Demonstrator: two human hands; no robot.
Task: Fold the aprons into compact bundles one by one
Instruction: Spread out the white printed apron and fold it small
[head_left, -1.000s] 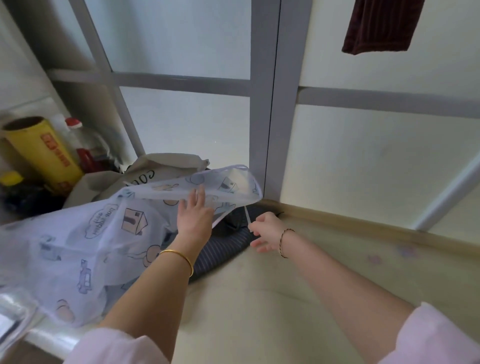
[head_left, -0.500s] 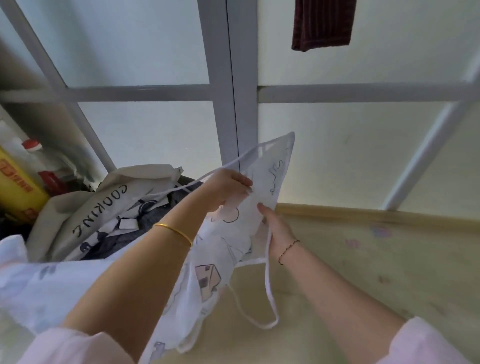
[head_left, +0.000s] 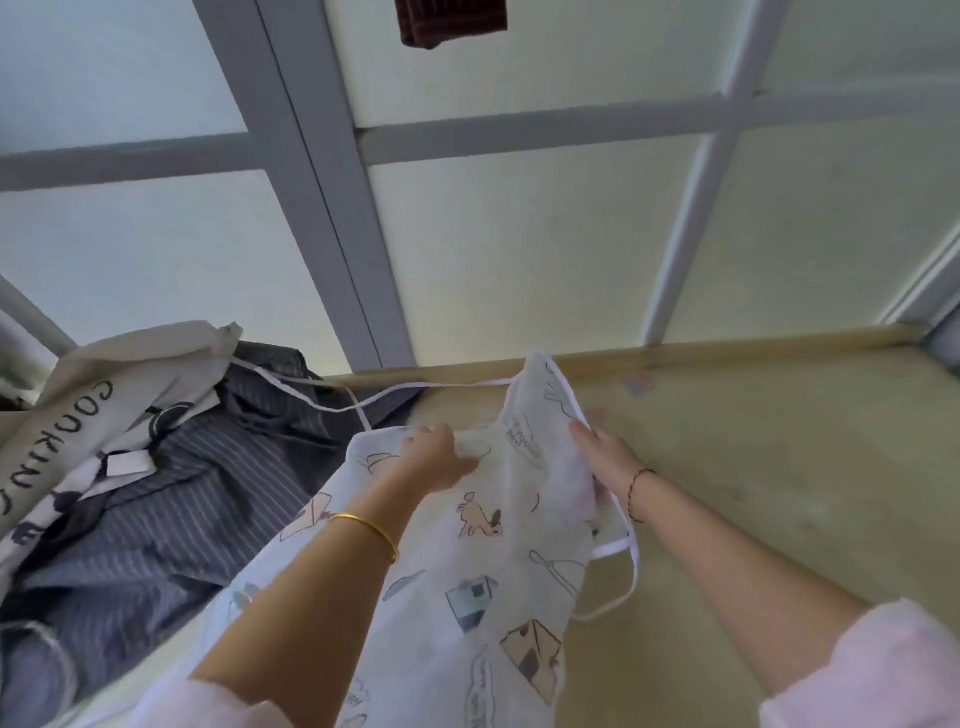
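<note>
1. I see the printed apron (head_left: 483, 561) at six o'clock, draped over the table (head_left: 779, 457).
2. Left hand (head_left: 434, 457) pinches its top edge.
3. Right hand (head_left: 605, 454) grips its right side.

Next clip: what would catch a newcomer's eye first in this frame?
The pale blue apron printed with cartoon houses and animals fills the centre, held up at its top edge between the left hand and right hand. Its white strap trails left over a heap of dark striped fabric, beside a cream apron lettered COOKING. A dark red cloth hangs at the top.
</note>
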